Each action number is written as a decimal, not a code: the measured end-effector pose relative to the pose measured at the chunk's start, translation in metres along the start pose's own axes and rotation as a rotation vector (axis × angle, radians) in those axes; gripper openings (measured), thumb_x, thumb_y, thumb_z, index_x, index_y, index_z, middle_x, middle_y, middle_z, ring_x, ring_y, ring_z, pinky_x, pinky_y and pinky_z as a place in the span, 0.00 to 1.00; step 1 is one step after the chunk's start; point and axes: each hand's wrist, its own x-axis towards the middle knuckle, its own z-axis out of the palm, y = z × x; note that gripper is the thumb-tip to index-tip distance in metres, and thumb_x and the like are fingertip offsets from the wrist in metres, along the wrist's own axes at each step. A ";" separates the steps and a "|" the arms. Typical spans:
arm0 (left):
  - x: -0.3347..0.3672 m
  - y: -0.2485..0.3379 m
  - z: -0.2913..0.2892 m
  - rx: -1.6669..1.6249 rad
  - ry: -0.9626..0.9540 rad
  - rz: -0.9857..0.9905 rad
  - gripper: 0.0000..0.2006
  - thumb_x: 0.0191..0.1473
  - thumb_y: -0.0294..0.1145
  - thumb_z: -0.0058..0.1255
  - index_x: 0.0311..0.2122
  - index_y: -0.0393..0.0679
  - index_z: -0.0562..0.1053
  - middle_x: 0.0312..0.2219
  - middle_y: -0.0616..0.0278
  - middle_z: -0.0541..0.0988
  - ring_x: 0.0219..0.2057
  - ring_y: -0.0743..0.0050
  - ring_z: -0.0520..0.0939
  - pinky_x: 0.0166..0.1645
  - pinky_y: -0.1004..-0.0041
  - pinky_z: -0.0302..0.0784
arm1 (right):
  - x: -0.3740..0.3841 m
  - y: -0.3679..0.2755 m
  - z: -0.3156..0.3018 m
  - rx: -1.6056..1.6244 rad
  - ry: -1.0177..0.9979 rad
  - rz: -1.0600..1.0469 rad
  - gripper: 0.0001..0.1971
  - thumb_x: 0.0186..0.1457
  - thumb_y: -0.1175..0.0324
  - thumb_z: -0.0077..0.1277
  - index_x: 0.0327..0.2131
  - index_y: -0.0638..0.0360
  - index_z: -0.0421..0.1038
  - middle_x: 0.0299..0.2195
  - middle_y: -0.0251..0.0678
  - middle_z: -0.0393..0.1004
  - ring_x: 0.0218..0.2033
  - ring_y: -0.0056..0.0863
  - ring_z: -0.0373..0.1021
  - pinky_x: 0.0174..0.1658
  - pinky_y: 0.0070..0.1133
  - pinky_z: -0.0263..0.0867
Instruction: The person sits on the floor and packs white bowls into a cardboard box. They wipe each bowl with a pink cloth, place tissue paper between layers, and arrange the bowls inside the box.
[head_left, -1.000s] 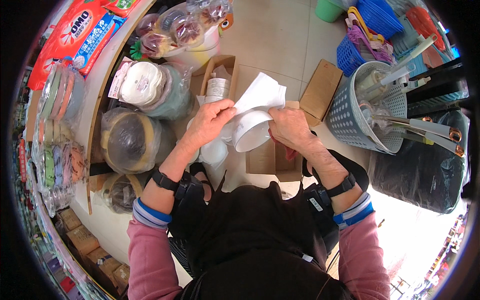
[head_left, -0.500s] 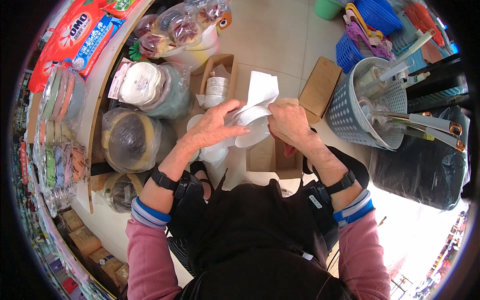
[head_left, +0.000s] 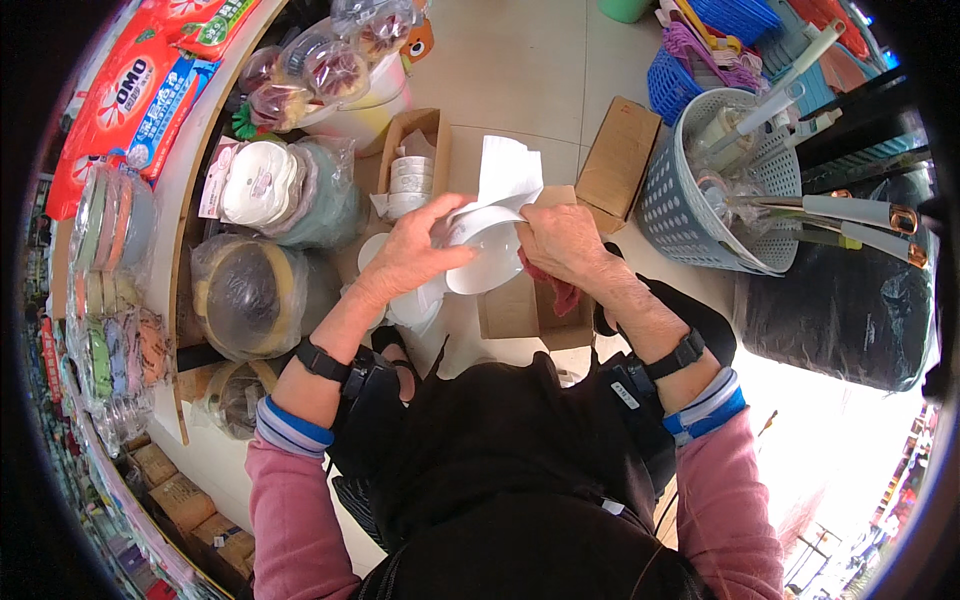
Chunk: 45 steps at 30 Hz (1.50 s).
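A white bowl [head_left: 482, 262] is held up between my two hands, tilted so its hollow inside shows. My left hand [head_left: 412, 250] grips its left side, fingers behind and thumb along the near side. On the right rim, my right hand [head_left: 567, 240] pinches the edge. White paper [head_left: 511, 170] stands up behind the bowl, against its far rim. Below my right hand hangs a red cloth [head_left: 556, 290]; whether the fingers hold it is hidden. More white bowls [head_left: 417, 307] are on the floor beneath my left hand, partly covered.
An open carton [head_left: 508, 312] lies under my hands. Farther off, a narrow box [head_left: 445, 125] holds stacked white bowls [head_left: 410, 182], and a closed brown box [head_left: 620, 160] lies right. A grey basket [head_left: 680, 205] of long-handled utensils stands right; wrapped pans [head_left: 250, 295] are left.
The bowl has turned, so more of its inside faces me. My left thumb has shifted along its near side. The whole scene sits slightly farther left in view.
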 end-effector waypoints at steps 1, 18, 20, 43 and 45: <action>0.000 -0.003 0.001 -0.037 0.025 0.001 0.26 0.44 0.28 0.56 0.50 0.35 0.67 0.42 0.61 0.74 0.44 0.74 0.73 0.51 0.75 0.66 | -0.001 0.000 -0.001 0.019 -0.017 0.021 0.12 0.53 0.64 0.43 0.28 0.63 0.72 0.18 0.48 0.73 0.23 0.47 0.72 0.30 0.35 0.69; 0.001 -0.013 -0.023 -0.725 0.127 -0.173 0.25 0.49 0.37 0.48 0.51 0.34 0.66 0.42 0.58 0.74 0.43 0.72 0.75 0.49 0.73 0.69 | -0.015 0.037 0.000 1.428 -0.430 0.521 0.18 0.47 0.71 0.53 0.43 0.68 0.72 0.31 0.36 0.76 0.29 0.23 0.71 0.35 0.18 0.69; 0.005 -0.019 -0.023 -0.641 0.122 -0.184 0.24 0.49 0.35 0.50 0.51 0.35 0.67 0.42 0.59 0.75 0.43 0.73 0.75 0.49 0.74 0.69 | -0.017 0.039 -0.010 1.075 -0.288 0.521 0.14 0.48 0.67 0.54 0.37 0.66 0.75 0.27 0.34 0.76 0.26 0.21 0.70 0.33 0.19 0.69; 0.061 -0.080 0.138 -0.763 -0.650 -0.600 0.25 0.52 0.29 0.49 0.56 0.39 0.64 0.48 0.59 0.72 0.49 0.70 0.73 0.55 0.71 0.68 | -0.065 0.090 -0.110 0.844 0.489 0.378 0.13 0.51 0.68 0.49 0.36 0.67 0.75 0.30 0.43 0.77 0.31 0.27 0.73 0.39 0.21 0.68; 0.075 -0.090 0.152 -0.672 -0.692 -0.567 0.25 0.52 0.29 0.49 0.56 0.40 0.65 0.49 0.59 0.72 0.49 0.70 0.73 0.55 0.71 0.68 | -0.066 0.095 -0.106 0.831 0.476 0.385 0.13 0.51 0.68 0.49 0.36 0.67 0.75 0.30 0.43 0.77 0.31 0.28 0.73 0.38 0.22 0.68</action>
